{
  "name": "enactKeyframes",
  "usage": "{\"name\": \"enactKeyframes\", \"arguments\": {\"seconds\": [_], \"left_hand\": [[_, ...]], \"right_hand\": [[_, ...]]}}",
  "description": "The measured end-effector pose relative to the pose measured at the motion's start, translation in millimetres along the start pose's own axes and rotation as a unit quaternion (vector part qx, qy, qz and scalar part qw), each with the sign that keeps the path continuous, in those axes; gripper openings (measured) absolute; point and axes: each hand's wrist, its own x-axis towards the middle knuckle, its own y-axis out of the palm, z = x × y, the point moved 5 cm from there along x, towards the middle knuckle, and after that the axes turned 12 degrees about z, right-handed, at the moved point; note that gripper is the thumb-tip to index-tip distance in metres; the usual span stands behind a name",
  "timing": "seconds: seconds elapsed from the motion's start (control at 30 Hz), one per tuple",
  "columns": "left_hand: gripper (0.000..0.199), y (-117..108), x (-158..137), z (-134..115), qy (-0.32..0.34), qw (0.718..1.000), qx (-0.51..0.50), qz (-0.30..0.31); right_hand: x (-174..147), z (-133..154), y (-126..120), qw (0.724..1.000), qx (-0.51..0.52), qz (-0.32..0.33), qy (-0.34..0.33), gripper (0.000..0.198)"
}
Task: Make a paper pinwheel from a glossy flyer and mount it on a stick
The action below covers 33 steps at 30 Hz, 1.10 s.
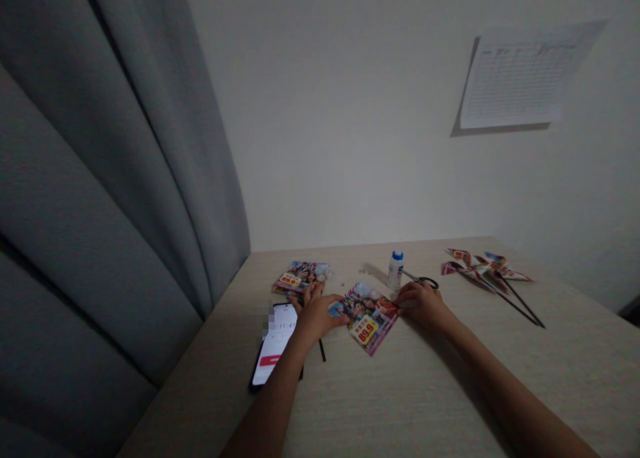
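A square of glossy printed paper [369,317] is turned cornerwise on the table between my hands. At its left corner rests the thumb of my left hand [319,315]; the other fingers are spread toward a second printed paper [300,277]. My right hand [421,303] pinches the right corner of the square, its fingertips close together. Just behind the square stands a small clear bottle with a blue cap [396,270]. Scissors with black handles [429,283] lie behind my right hand, partly hidden by it.
A phone with a lit screen [273,351] lies under my left forearm, beside thin dark sticks [323,350]. Paper pinwheels on dark sticks [487,270] lie at the right. A grey curtain [125,178] borders the table's left side; a wall with a posted sheet [513,85] rises behind.
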Motion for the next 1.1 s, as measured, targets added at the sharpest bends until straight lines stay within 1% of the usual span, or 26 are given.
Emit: {"name": "enactKeyframes", "arguments": {"seconds": [0.07,0.2,0.33,0.47,0.73,0.93,1.1], "left_hand": [[0.050,1,0,-1,0.006,1.000,-0.001,-0.008],[0.050,3,0,-2,0.004,1.000,-0.012,-0.009],[0.049,1,-1,-7,0.011,1.000,-0.014,-0.018],[0.047,-1,-3,-11,0.008,1.000,-0.018,-0.022],[0.049,-2,-3,-14,0.009,0.999,-0.022,-0.047],[0.051,-2,-1,-14,0.006,0.998,-0.027,-0.061],[0.053,2,1,-12,-0.003,0.997,-0.035,-0.069]], "right_hand": [[-1,2,-1,1.000,0.006,-0.007,0.000,0.026],[-2,3,-3,0.999,0.015,-0.042,0.005,0.029],[0,4,-2,0.999,0.011,-0.049,0.000,0.021],[2,4,-2,0.998,0.009,-0.058,0.012,0.017],[1,3,-4,0.995,0.080,-0.049,0.037,0.019],[4,-2,-3,0.991,0.113,-0.062,0.023,0.021],[4,-4,-6,0.986,0.133,-0.100,0.025,0.023]]}}
